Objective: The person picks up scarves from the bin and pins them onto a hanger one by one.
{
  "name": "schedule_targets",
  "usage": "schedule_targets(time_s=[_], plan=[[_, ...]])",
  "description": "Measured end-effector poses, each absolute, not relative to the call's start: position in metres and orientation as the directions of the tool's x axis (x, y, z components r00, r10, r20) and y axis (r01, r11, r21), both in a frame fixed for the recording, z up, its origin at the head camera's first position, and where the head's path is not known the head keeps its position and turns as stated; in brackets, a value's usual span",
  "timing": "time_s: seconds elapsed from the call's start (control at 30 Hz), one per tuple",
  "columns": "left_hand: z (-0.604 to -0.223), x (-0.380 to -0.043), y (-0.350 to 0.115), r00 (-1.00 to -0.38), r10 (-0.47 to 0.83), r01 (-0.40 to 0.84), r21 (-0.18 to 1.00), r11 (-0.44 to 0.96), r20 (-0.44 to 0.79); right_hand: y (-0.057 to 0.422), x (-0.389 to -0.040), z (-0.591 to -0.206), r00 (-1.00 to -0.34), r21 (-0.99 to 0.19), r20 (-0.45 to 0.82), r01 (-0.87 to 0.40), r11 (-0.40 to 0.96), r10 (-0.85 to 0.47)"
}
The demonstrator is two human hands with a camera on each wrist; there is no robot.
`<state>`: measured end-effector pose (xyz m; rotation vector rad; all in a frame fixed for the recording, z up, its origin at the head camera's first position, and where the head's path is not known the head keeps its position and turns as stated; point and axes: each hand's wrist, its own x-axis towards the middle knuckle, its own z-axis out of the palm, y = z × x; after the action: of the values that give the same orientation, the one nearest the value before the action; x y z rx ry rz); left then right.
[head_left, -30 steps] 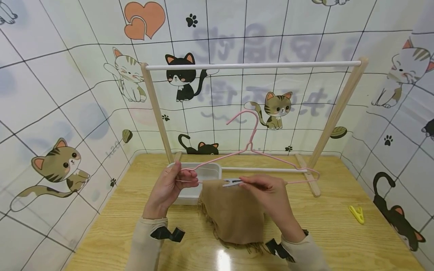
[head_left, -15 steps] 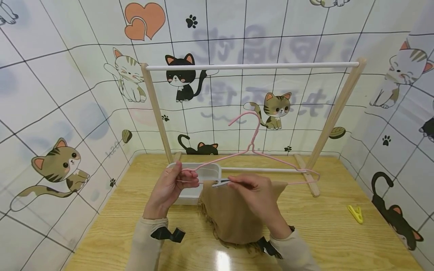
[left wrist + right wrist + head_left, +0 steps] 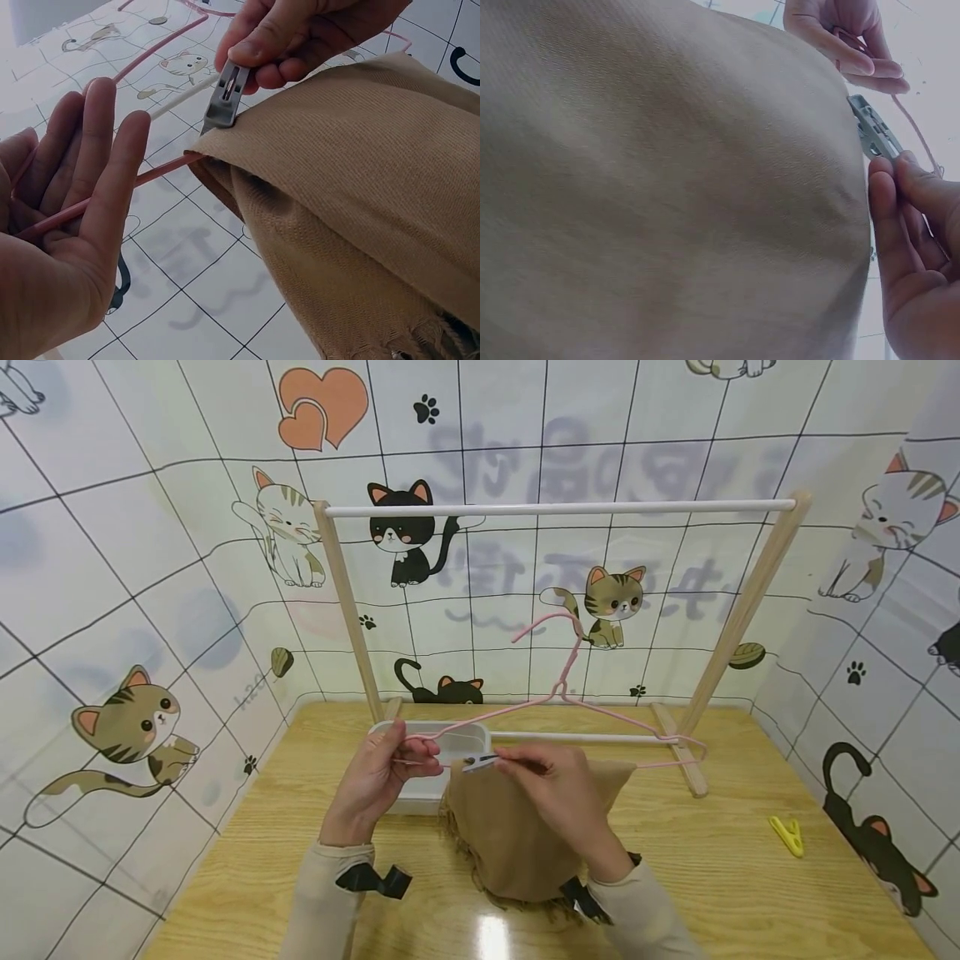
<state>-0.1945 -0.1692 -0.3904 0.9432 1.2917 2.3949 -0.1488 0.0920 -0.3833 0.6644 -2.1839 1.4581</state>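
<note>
My left hand (image 3: pixel 375 781) holds the left end of a pink wire clothes hanger (image 3: pixel 560 688). Over the hanger's lower bar drapes a brown fringed cloth (image 3: pixel 510 839), like a scarf. My right hand (image 3: pixel 558 789) pinches the handle end of a grey clothespin (image 3: pixel 480 763) between thumb and fingers. In the left wrist view the clothespin's tip (image 3: pixel 220 114) sits at the cloth's left top corner, right by the pink bar. Brown cloth (image 3: pixel 667 187) fills most of the right wrist view, with the clothespin (image 3: pixel 876 127) at its edge.
Behind the hands stands a drying rack with a white top rail (image 3: pixel 562 508) and wooden legs. A white basin (image 3: pixel 416 806) is behind my left hand. A yellow clothespin (image 3: pixel 787 836) lies on the wooden table (image 3: pixel 720 893) at right.
My right hand has moved left along the cloth's top edge with the grey clothespin, reaching the left corner. The hanger's hook has shifted slightly right and down. My left hand stays nearly still.
</note>
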Motion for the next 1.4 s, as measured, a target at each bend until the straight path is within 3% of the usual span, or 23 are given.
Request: schedule_targets(time_s=[0.5, 0.7, 1.4], plan=[[-0.392, -0.194, -0.162, -0.759, 0.511, 0.073, 0.831, -0.551, 0.405, 0.077, -0.149, -0.368, -0.72, -0.547, 0.628, -0.678, 0.491, -0.295], [-0.395, -0.195, -0.162, -0.76, 0.514, 0.073, 0.838, -0.541, 0.398, 0.074, -0.15, -0.368, -0.722, -0.526, 0.609, -0.677, 0.515, -0.327], [-0.395, -0.195, -0.163, -0.777, 0.504, 0.043, 0.832, -0.553, 0.376, 0.068, -0.155, -0.371, -0.827, -0.71, 0.472, -0.562, 0.425, -0.306]])
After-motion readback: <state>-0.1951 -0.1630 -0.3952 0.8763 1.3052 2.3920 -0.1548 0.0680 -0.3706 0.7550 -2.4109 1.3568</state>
